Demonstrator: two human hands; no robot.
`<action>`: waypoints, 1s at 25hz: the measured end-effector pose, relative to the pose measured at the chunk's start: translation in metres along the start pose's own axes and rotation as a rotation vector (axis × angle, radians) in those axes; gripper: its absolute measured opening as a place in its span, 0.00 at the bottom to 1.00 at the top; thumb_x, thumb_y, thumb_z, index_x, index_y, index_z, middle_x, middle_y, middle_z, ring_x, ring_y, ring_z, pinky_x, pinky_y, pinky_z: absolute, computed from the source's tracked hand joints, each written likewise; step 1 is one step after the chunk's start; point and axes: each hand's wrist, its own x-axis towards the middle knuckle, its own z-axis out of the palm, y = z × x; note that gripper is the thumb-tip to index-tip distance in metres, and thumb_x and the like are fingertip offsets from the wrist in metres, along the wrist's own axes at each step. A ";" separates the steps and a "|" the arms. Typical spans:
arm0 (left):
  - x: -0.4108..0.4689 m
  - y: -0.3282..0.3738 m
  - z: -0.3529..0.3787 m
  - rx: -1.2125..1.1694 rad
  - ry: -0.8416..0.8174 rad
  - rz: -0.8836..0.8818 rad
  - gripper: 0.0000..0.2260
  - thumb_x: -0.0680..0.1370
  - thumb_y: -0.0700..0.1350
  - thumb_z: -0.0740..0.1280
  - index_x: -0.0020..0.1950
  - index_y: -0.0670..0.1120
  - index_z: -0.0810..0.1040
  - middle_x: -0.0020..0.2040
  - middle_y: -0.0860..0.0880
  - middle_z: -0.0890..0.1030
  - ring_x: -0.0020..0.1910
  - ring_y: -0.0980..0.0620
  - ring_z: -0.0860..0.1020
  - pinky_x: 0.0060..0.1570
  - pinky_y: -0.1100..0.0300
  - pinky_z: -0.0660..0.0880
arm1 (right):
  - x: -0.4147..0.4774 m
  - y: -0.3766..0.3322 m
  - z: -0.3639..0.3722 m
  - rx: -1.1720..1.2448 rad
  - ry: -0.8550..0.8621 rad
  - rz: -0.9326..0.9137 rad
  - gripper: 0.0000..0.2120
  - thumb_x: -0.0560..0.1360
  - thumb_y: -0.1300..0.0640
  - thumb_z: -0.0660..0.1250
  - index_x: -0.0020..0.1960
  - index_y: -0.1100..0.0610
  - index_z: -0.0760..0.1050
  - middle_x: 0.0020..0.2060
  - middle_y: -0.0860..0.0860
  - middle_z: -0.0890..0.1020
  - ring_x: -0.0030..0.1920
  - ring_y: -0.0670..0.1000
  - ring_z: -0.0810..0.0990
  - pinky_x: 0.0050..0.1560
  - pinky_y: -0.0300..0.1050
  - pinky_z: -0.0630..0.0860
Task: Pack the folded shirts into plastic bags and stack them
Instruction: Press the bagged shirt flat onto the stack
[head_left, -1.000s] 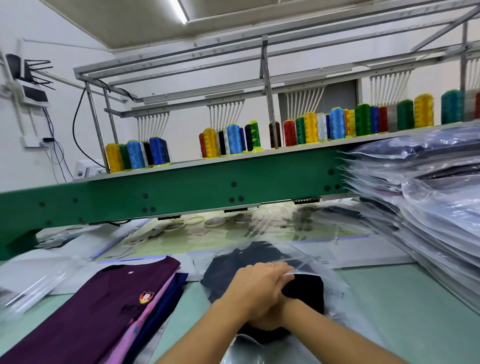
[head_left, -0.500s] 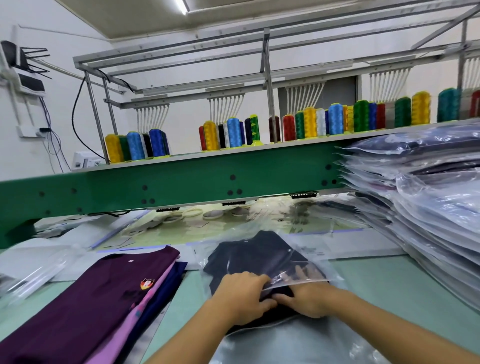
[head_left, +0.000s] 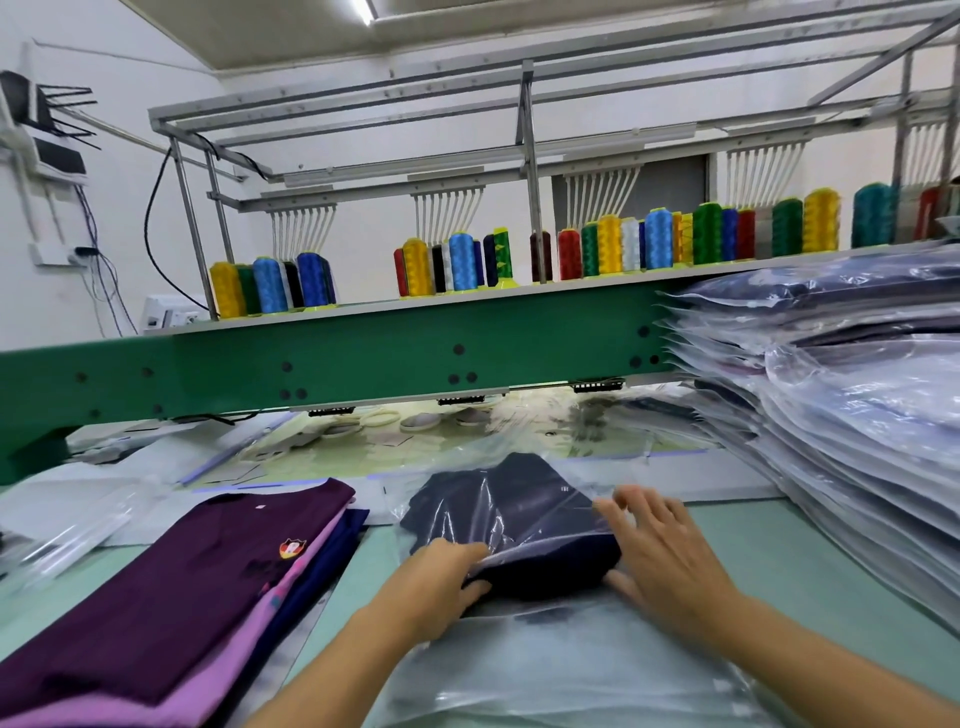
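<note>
Packing is well along but not finished. On the right side of the counter (head_left: 810, 561) a tall stack of bagged shirts (head_left: 852, 426) stands many layers deep, so most of the packing seems done. Toward the near left corner lies the pile of folded shirts (head_left: 171, 587) not yet bagged. A purple one is on top, with pink and blue edges showing beneath; how many lie under it I cannot tell.

Between the two, by the middle of the near edge, the navy shirt (head_left: 524, 509) is part-way into the plastic bag (head_left: 608, 470). Its far portion lies under clear film, while its near fold shows bare and dark past the film's edge. The left grip (head_left: 441, 577) is curled round the shirt's near left corner, thumb below and fingers on top, with the film edge under them. The right grip (head_left: 665, 556) is spread and flat, holding nothing, and lies against the shirt's right side.

By my judgement this shirt needs pushing fully in and the bag closing before it goes on the stack. After that, the left pile is left to pack.
</note>
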 end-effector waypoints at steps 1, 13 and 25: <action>-0.001 -0.001 -0.001 -0.023 0.031 0.005 0.16 0.81 0.52 0.66 0.38 0.55 0.63 0.35 0.54 0.72 0.33 0.52 0.69 0.32 0.58 0.63 | 0.003 0.002 0.000 0.040 -0.023 0.048 0.26 0.66 0.43 0.74 0.61 0.48 0.73 0.54 0.48 0.76 0.53 0.54 0.76 0.51 0.49 0.75; -0.015 -0.012 -0.029 0.190 -0.090 0.023 0.09 0.74 0.39 0.65 0.45 0.50 0.66 0.43 0.55 0.70 0.43 0.50 0.69 0.40 0.54 0.65 | 0.016 0.023 -0.016 0.095 -0.228 -0.110 0.13 0.62 0.68 0.56 0.38 0.52 0.60 0.36 0.47 0.69 0.39 0.53 0.68 0.36 0.49 0.60; -0.037 -0.009 -0.043 -0.070 -0.474 -0.182 0.14 0.68 0.39 0.58 0.45 0.50 0.82 0.41 0.56 0.79 0.42 0.53 0.77 0.41 0.59 0.74 | -0.020 0.025 -0.027 0.781 -0.660 0.189 0.14 0.69 0.50 0.59 0.38 0.53 0.81 0.31 0.50 0.81 0.30 0.47 0.75 0.36 0.42 0.72</action>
